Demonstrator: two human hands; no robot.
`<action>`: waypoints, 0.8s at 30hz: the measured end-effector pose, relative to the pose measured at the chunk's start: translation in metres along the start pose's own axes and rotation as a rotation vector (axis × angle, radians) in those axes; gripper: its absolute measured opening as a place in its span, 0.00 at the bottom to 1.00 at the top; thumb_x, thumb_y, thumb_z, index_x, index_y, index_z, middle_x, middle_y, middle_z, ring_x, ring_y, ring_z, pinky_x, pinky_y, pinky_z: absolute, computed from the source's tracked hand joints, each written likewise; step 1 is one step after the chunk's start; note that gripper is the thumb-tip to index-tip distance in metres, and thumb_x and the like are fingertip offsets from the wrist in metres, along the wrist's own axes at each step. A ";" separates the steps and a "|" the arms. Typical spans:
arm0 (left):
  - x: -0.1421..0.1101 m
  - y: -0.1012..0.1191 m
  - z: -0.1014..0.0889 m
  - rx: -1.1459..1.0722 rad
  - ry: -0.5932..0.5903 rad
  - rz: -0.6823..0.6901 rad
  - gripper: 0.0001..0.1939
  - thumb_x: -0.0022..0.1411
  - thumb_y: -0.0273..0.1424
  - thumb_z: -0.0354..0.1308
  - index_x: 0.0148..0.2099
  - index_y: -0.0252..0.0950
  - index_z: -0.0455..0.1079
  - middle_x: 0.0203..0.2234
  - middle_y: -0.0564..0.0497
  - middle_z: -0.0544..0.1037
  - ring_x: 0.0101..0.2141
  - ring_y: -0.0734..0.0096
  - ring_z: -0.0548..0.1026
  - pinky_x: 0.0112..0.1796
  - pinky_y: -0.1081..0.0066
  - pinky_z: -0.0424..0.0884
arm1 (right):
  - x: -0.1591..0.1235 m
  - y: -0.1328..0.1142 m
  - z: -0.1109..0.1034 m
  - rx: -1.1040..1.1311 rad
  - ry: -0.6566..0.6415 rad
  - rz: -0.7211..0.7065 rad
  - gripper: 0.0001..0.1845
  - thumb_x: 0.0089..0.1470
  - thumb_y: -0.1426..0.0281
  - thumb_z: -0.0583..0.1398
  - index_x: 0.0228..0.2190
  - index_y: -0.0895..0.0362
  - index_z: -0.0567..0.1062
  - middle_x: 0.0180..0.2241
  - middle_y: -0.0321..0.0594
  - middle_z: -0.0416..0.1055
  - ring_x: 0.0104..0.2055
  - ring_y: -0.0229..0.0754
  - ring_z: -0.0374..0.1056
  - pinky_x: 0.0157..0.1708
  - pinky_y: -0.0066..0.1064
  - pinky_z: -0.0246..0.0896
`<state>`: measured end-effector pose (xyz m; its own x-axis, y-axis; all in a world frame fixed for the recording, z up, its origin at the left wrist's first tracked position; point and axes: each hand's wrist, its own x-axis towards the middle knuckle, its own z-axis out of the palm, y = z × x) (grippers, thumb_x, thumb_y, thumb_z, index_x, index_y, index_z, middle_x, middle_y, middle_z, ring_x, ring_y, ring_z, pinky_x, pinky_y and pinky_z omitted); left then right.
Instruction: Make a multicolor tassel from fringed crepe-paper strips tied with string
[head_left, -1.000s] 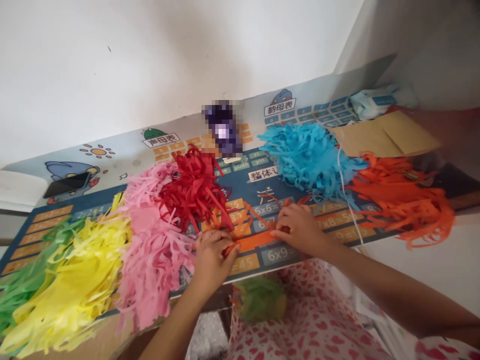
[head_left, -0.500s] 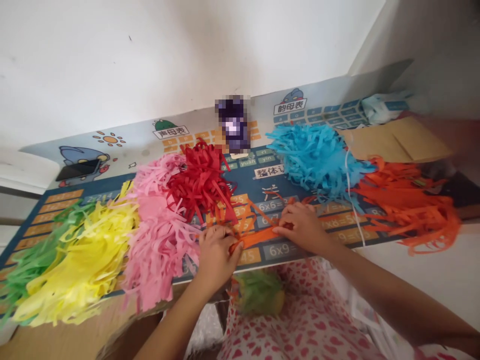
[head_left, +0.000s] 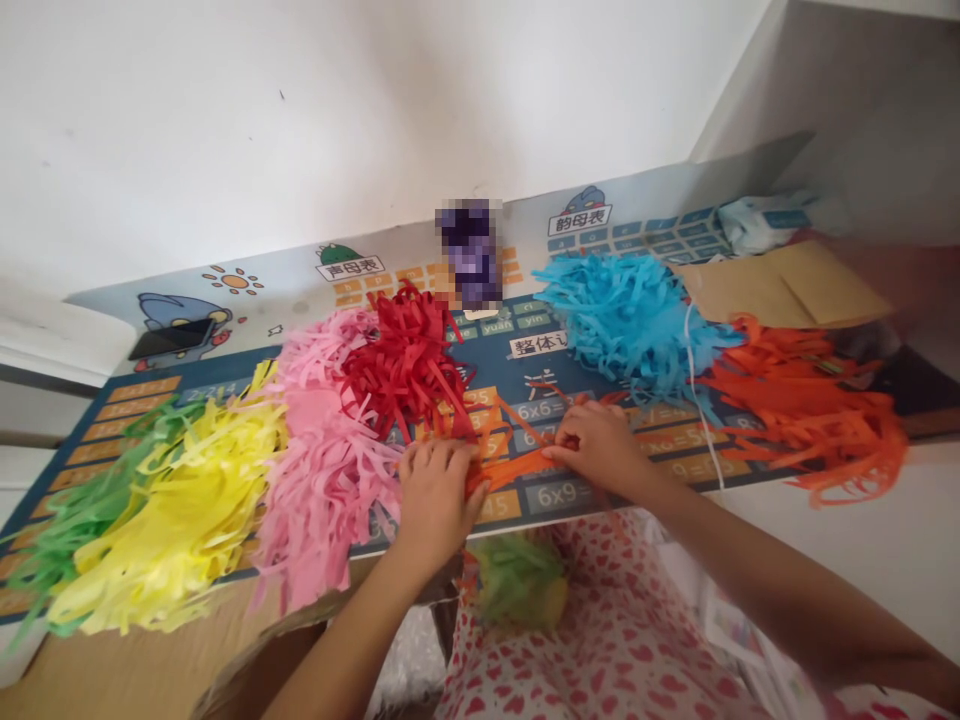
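A piece of orange fringed tissue paper (head_left: 517, 465) lies twisted between my two hands near the table's front edge, loose strips spreading behind it. My left hand (head_left: 439, 490) grips its left end, the fingers bent over the paper and the thumb along the near side. At the other end, my right hand (head_left: 604, 445) pinches the paper between thumb and fingers. Just behind my left hand sits a red fringed paper bundle (head_left: 405, 365), and pink fringed paper (head_left: 322, 500) lies to its left. Blue fringed paper (head_left: 626, 315) is beyond my right hand.
Yellow fringed paper (head_left: 180, 500) and green fringed paper (head_left: 124, 500) cover the table's left. More orange fringed paper (head_left: 810, 400) and brown cardboard (head_left: 787, 285) lie at right, with a white cord (head_left: 697, 380) nearby. A dark phone (head_left: 172, 340) rests back left. A green-yellow bundle (head_left: 521, 580) is on my lap.
My left hand has turned over the orange paper, its fingers reaching further across it. My right hand keeps its pinch in nearly the same place. The view has shifted slightly.
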<state>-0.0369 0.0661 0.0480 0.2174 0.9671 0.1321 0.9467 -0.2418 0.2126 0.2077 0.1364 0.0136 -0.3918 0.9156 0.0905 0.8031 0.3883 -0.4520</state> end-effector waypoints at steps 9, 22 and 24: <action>0.006 0.015 0.004 -0.106 0.044 0.209 0.10 0.64 0.35 0.57 0.47 0.43 0.73 0.39 0.50 0.81 0.43 0.61 0.72 0.51 0.53 0.57 | -0.013 0.003 -0.024 0.114 0.249 -0.464 0.10 0.57 0.60 0.63 0.28 0.51 0.78 0.34 0.35 0.78 0.46 0.45 0.67 0.52 0.43 0.46; -0.035 0.015 0.023 -0.091 0.089 0.172 0.09 0.67 0.30 0.55 0.44 0.45 0.75 0.36 0.53 0.81 0.42 0.66 0.73 0.53 0.56 0.55 | -0.034 0.009 -0.014 -0.006 0.057 -0.541 0.10 0.63 0.69 0.56 0.35 0.51 0.78 0.36 0.37 0.77 0.40 0.41 0.67 0.45 0.40 0.47; -0.033 0.012 0.019 -0.157 0.060 0.107 0.08 0.67 0.31 0.55 0.41 0.43 0.76 0.35 0.52 0.81 0.41 0.65 0.73 0.50 0.56 0.57 | -0.030 0.013 -0.014 0.041 0.019 -0.464 0.10 0.62 0.65 0.58 0.33 0.51 0.79 0.35 0.38 0.76 0.39 0.41 0.67 0.42 0.39 0.47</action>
<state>-0.0280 0.0327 0.0277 0.2959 0.9298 0.2191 0.8690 -0.3572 0.3423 0.2359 0.1150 0.0175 -0.6968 0.6477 0.3081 0.5258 0.7535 -0.3947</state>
